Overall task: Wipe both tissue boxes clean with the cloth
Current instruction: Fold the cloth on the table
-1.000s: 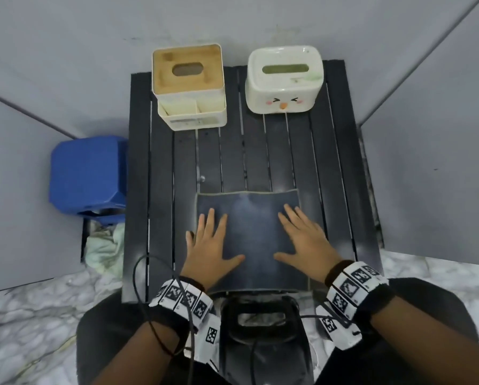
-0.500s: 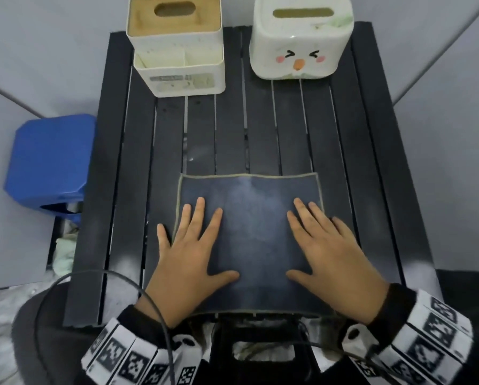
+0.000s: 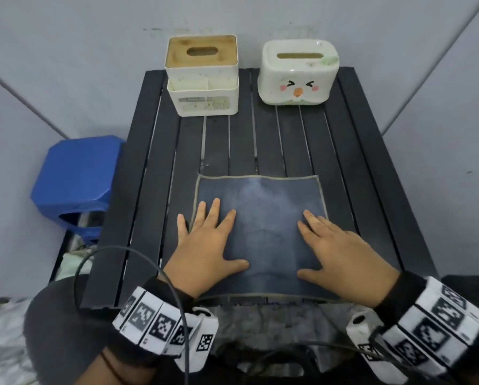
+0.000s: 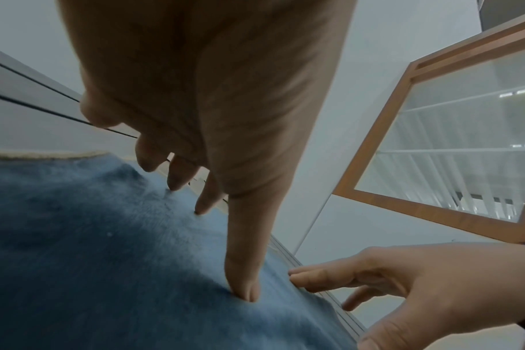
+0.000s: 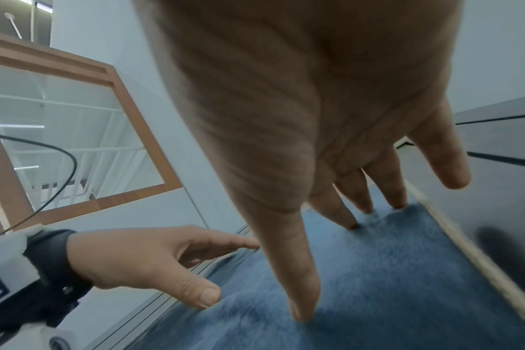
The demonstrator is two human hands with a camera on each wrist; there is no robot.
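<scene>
— Hands? Left hand [image 3: 205, 245] and right hand [image 3: 341, 251] lie spread, flat on the dark blue fleece cloth [image 3: 260, 218] at the near edge of the black slatted tabletop [image 3: 357, 162].

— Risk?

— One-handed gathering may drag it off that edge. The boxes stand well apart, at the far end.

— Orientation?

— Nearly square, edges parallel to the slats; no clear long axis.

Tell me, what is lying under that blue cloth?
The blue cloth lies flat on the black slatted table, with the left hand and right hand resting on top. Whether anything small sits beneath cannot be seen.
</scene>
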